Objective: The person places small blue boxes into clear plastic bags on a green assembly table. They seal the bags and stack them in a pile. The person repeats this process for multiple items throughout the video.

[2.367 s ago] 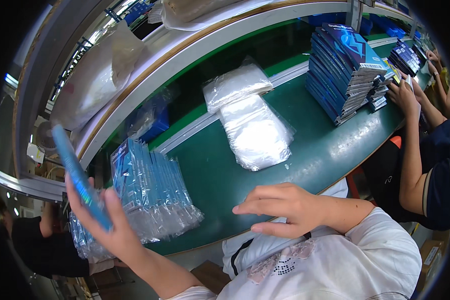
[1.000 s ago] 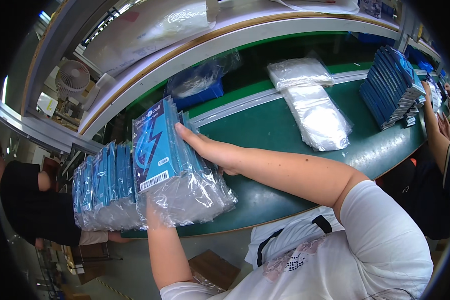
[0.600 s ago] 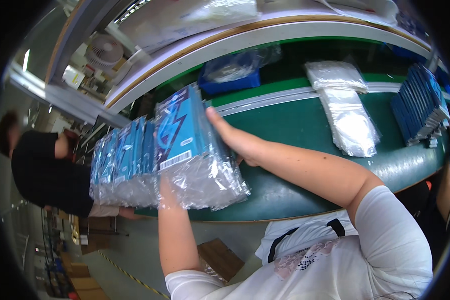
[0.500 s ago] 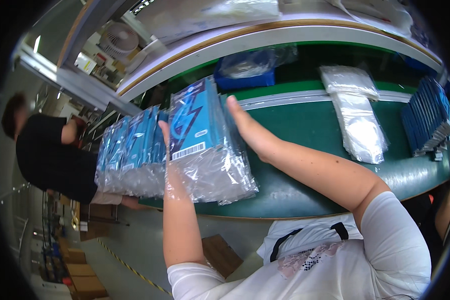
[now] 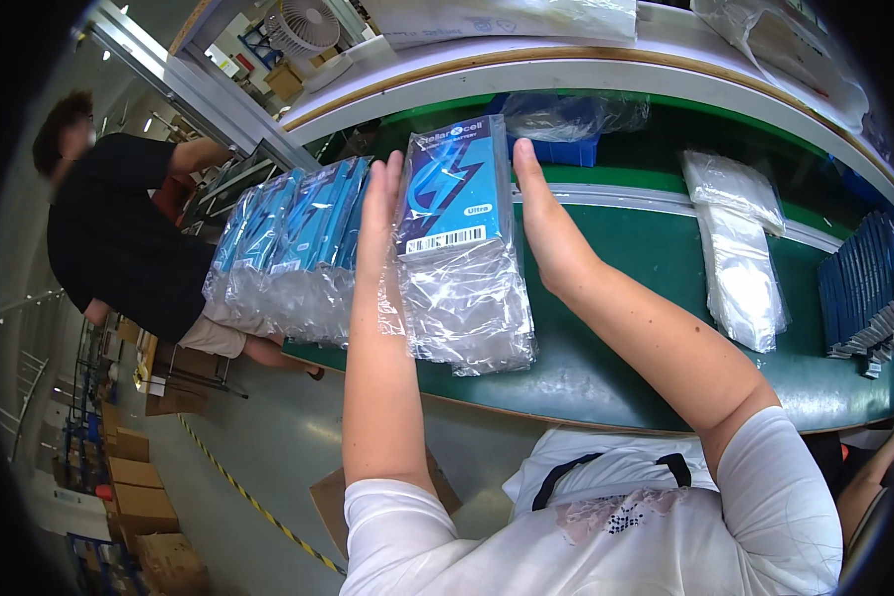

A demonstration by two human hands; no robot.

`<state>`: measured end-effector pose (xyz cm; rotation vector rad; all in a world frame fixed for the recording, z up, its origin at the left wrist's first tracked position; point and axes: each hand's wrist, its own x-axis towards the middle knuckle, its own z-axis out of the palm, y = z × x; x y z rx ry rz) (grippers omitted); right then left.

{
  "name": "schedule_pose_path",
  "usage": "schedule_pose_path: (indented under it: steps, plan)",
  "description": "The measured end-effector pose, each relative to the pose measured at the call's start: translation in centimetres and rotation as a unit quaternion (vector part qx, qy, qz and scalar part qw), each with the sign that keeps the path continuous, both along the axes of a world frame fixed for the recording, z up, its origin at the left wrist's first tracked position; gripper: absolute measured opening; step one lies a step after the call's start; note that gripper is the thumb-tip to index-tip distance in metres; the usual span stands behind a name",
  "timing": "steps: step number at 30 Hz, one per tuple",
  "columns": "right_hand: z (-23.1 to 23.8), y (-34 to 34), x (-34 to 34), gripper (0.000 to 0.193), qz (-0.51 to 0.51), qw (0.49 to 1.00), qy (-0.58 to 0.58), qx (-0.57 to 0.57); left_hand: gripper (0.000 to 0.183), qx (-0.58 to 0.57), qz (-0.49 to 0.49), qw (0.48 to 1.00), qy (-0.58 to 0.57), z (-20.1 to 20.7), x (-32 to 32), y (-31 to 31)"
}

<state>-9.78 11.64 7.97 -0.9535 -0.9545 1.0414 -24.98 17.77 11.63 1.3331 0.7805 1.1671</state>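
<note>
A stack of flat blue packs in clear plastic bags (image 5: 457, 189) stands on the green table between my two hands. The front pack shows a lightning-bolt print, and loose clear film bunches out toward me. My left hand (image 5: 379, 204) is held flat along the left side of the stack, fingers straight. Along its right side, my right hand (image 5: 548, 233) is flat with the fingers stretched up; contact there is hard to make out. Left of my left hand stands a row of similar bagged blue packs (image 5: 303, 223).
Empty clear bags (image 5: 735, 248) lie in a pile on the table (image 5: 626, 298). More blue packs (image 5: 859, 288) stand at the far right. A blue bin (image 5: 571, 149) sits under the white shelf (image 5: 566, 74). A person in black (image 5: 119, 228) stands at left.
The view has shifted, so the table contents sit further right and higher. The stack between my hands looks straighter and more even. Both hands remain flat at its sides.
</note>
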Motion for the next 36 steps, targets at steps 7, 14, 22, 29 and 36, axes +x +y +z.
schedule_pose_path:
  steps: [7,14,22,29,36]
  plan:
    - [-1.4,-6.7,0.9,0.1,0.011,0.984,0.106,-0.141,0.072,-0.223,0.02,0.968,-0.113,-4.5,-2.4,-3.0]
    - [-7.1,-6.4,-4.1,0.078,0.019,0.986,0.022,-0.165,0.076,-0.271,0.045,0.96,-0.051,-8.6,-3.8,-5.1]
    - [-3.4,-12.8,1.6,0.074,0.123,0.959,0.171,-0.188,0.075,-0.148,0.085,0.979,-0.114,-7.8,-3.9,-7.6]
    - [-6.0,-27.5,14.4,0.047,-0.145,0.968,-0.147,-0.143,0.043,0.196,0.435,0.877,-0.057,-3.5,0.3,-15.9]
    - [-7.8,-36.0,24.2,0.054,-0.595,0.609,-0.46,-0.252,0.035,0.37,0.189,0.909,0.002,-3.6,11.0,-21.2]
